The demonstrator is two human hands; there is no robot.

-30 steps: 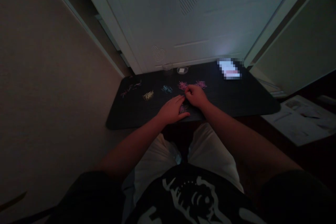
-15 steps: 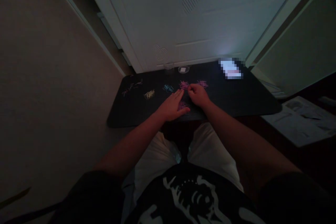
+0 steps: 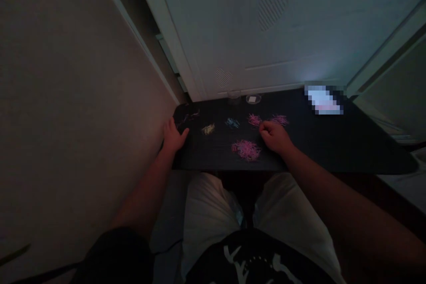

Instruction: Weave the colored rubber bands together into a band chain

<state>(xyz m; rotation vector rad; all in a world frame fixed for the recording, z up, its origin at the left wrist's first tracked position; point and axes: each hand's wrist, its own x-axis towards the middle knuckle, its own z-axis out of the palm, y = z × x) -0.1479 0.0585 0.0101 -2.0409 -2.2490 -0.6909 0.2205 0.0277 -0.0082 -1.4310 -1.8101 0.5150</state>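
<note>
My left hand (image 3: 174, 137) lies at the table's left end with its fingers apart, next to a loose scatter of thin pale and pinkish strands (image 3: 191, 116). My right hand (image 3: 275, 136) is closed on the tabletop; what its fingers hold, if anything, is hidden. Just beyond it are two small piles of pink strands, a left pile (image 3: 254, 120) and a right pile (image 3: 280, 119). A bigger pink pile (image 3: 246, 150) spreads near the front edge, left of that hand. Farther left sit a blue pile (image 3: 232, 122) and a yellowish pile (image 3: 208, 129).
The dark table (image 3: 319, 146) stands against a white door panel (image 3: 226, 22). At its back edge are a clear cup (image 3: 234, 96) and a round clear dish (image 3: 253, 99) with a white square. A bright pixelated screen (image 3: 322, 99) lies at the back right. A wall (image 3: 83, 97) closes the left side.
My left hand has moved from the large pink pile to the table's left end, uncovering that pile. My right hand remains closed by the pink piles. The view has shifted left.
</note>
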